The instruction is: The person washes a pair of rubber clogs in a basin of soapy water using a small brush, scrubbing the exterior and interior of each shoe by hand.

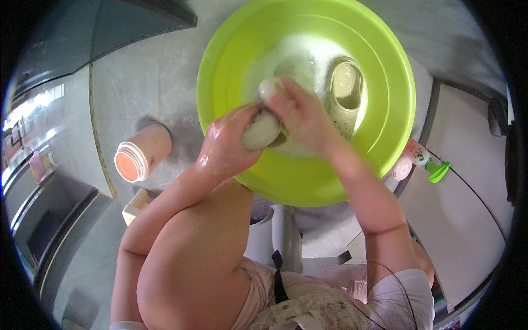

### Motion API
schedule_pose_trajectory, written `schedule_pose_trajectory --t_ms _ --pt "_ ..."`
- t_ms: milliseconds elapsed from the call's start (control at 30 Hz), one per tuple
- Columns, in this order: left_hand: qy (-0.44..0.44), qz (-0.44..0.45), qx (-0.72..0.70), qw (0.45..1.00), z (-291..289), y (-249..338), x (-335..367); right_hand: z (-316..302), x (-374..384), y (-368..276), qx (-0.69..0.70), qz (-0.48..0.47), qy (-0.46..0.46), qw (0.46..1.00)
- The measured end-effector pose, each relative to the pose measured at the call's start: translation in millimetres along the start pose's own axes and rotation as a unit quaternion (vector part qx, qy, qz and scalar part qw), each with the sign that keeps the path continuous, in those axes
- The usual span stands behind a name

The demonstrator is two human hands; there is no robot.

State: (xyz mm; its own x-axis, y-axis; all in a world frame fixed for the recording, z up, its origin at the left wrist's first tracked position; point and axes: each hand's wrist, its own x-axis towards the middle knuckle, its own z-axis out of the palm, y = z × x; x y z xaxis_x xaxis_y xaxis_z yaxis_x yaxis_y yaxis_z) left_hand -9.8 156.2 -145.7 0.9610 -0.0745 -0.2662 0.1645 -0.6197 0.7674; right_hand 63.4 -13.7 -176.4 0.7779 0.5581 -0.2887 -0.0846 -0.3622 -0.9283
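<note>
A pale clog (262,131), wet and partly covered by my fingers, is held over the lime-green basin (404,110). My left hand (232,137) is closed around it, with suds on the skin. My right hand (297,113), blurred by motion, is closed against the far side of the clog. A rounded whitish thing (268,88) shows at its fingers; I cannot make out what it is. A second pale clog (344,99) with small holes lies in the foamy water (297,52) at the basin's right side, its opening toward the far edge.
An open peach-coloured jar (144,152) lies on its side on the grey floor at left. A spray bottle with a green trigger head (438,170) and a pinkish round item (402,168) are right of the basin. A cream plastic piece (137,204) is beside my left forearm.
</note>
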Motion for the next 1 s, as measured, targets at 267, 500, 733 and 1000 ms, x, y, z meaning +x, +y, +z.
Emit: schedule_pose_trajectory --t_ms 267,500,733,1000 --pt "-0.053 0.024 0.003 0.998 10.2 2.0 8.6 -5.7 -45.3 -66.5 -0.223 -0.016 -0.062 0.973" --pt "-0.038 0.027 -0.008 0.999 14.8 7.0 7.1 -4.8 -49.4 -58.5 -0.281 0.013 0.000 0.960" --pt "-0.039 0.032 0.002 0.999 13.3 5.8 6.2 -7.6 -40.8 -45.6 -0.205 0.086 0.019 0.975" --pt "-0.032 0.033 -0.025 0.999 18.5 0.4 -2.6 -4.5 -47.4 -56.9 -0.210 0.094 -0.007 0.973"
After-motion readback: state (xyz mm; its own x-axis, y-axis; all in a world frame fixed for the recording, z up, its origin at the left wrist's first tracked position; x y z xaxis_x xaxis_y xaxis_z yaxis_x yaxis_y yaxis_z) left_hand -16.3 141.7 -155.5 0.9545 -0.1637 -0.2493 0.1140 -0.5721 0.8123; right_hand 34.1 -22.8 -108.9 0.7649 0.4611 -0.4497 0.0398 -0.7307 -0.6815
